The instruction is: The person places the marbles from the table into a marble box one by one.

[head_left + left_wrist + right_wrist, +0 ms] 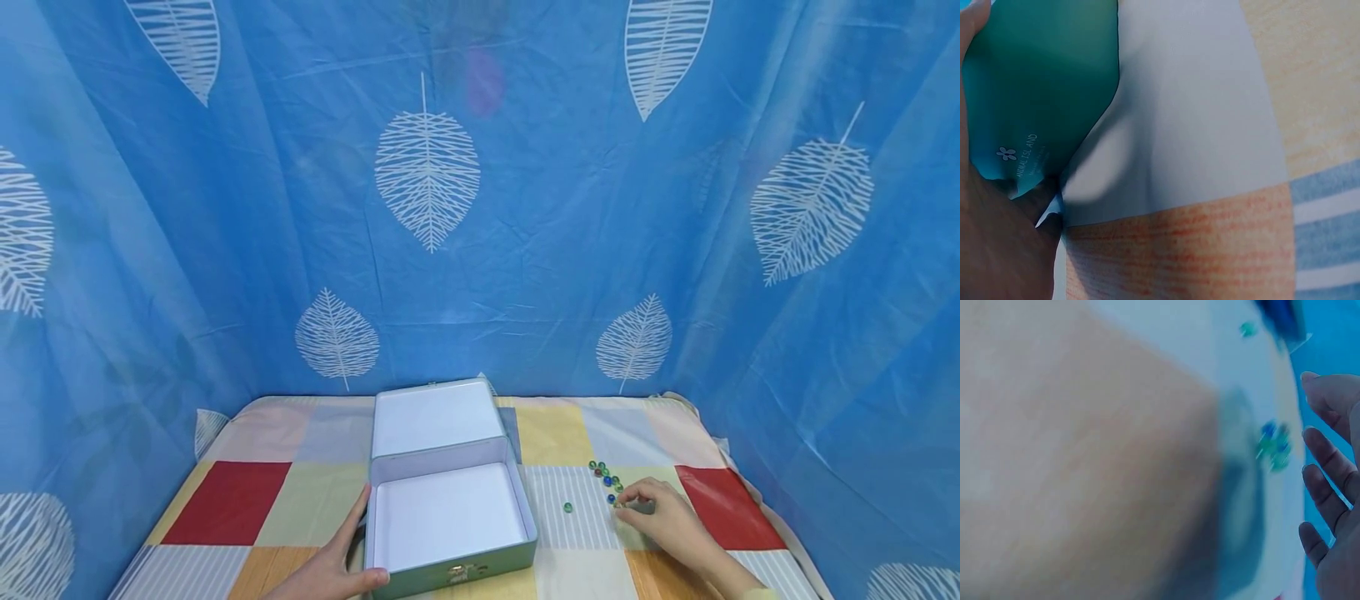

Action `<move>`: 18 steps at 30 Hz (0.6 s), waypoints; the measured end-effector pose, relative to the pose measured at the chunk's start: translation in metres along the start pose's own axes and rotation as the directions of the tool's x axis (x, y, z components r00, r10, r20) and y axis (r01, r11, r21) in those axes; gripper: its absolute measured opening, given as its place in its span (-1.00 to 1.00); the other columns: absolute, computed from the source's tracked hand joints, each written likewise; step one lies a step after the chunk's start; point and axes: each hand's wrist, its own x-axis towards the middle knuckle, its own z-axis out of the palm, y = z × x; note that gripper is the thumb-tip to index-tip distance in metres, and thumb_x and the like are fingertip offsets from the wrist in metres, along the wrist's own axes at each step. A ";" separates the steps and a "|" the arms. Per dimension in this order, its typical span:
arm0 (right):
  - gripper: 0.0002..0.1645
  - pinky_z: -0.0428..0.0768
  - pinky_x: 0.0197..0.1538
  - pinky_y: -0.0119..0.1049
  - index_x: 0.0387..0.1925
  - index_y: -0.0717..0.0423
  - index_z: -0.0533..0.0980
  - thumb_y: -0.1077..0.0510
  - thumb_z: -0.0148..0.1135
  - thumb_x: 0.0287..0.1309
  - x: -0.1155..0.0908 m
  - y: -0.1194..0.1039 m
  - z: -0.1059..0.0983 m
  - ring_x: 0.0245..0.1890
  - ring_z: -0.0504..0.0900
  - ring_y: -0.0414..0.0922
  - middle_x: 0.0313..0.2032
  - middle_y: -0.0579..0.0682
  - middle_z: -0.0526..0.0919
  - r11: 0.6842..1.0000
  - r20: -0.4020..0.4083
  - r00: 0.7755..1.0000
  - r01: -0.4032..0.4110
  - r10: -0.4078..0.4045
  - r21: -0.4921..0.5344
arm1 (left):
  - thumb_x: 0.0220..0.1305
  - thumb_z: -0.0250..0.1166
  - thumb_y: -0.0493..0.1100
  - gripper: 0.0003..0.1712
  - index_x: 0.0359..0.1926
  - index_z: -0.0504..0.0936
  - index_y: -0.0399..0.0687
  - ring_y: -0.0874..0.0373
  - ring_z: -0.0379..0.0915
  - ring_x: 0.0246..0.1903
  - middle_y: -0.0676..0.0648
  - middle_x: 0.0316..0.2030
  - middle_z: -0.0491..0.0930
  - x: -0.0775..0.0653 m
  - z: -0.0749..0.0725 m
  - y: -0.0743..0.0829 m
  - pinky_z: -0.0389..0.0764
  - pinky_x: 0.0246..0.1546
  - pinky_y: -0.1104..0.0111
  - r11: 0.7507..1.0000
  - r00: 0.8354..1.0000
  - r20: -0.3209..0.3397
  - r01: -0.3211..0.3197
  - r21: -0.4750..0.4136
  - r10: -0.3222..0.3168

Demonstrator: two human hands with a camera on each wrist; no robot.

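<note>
A green tin box [457, 575] with a white inside stands with its lid [438, 417] laid back behind it. My left hand [337, 554] rests against the box's front left corner, fingers straight along the left side and thumb at the front. In the left wrist view the tin's green wall [1041, 81] bears the words "ANIMAL ISLAND". To the right of the box, my right hand [663, 517] reaches to the near end of a row of glass marbles [607, 481]. In the right wrist view the fingers [1329, 500] are spread apart with nothing between them.
One green marble [567, 507] lies apart, between the box and the row. A patchwork cloth [322, 500] in coloured squares covers the table. Blue curtains [525, 250] with white leaf prints surround the table at the back and both sides.
</note>
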 end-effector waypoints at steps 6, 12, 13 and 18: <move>-0.86 0.55 0.02 0.00 -0.33 -0.30 0.69 -0.02 0.55 0.12 0.016 -0.039 0.009 -0.05 0.52 -0.11 -0.22 -0.36 0.62 0.982 -0.009 0.984 0.177 -0.176 0.067 | 0.32 0.36 0.22 0.33 0.63 -0.52 0.16 -0.44 -0.12 0.37 -0.41 0.53 -0.23 0.000 -0.001 0.001 0.38 0.16 -0.41 1.000 1.000 -0.007 0.007 0.010 -0.007; -0.92 0.47 0.12 0.17 -0.26 -0.32 0.69 -0.10 0.46 0.22 0.030 -0.085 0.028 0.03 0.47 -0.12 -0.16 -0.40 0.60 0.944 0.048 0.951 0.297 -0.306 0.146 | 0.34 0.36 0.19 0.32 0.63 -0.52 0.19 -0.45 -0.14 0.36 -0.41 0.53 -0.23 0.000 -0.001 0.001 0.42 0.16 -0.37 1.000 1.000 0.003 0.010 -0.007 -0.010; -0.92 0.45 0.14 0.18 -0.25 -0.34 0.69 -0.11 0.45 0.23 0.032 -0.093 0.032 0.04 0.46 -0.12 -0.15 -0.41 0.59 0.940 0.057 0.947 0.305 -0.316 0.152 | 0.34 0.36 0.18 0.32 0.62 -0.53 0.20 -0.45 -0.15 0.36 -0.40 0.53 -0.24 0.000 -0.002 0.001 0.41 0.16 -0.37 1.000 1.000 0.005 0.008 -0.010 -0.008; -0.89 0.37 0.19 0.18 -0.21 -0.36 0.71 -0.16 0.42 0.24 0.042 -0.126 0.050 0.08 0.44 -0.15 -0.11 -0.44 0.57 0.919 0.081 0.925 0.355 -0.372 0.169 | 0.34 0.36 0.19 0.33 0.62 -0.54 0.20 -0.45 -0.17 0.37 -0.39 0.54 -0.27 0.000 -0.003 0.004 0.36 0.18 -0.41 1.000 1.000 0.009 0.003 -0.015 -0.003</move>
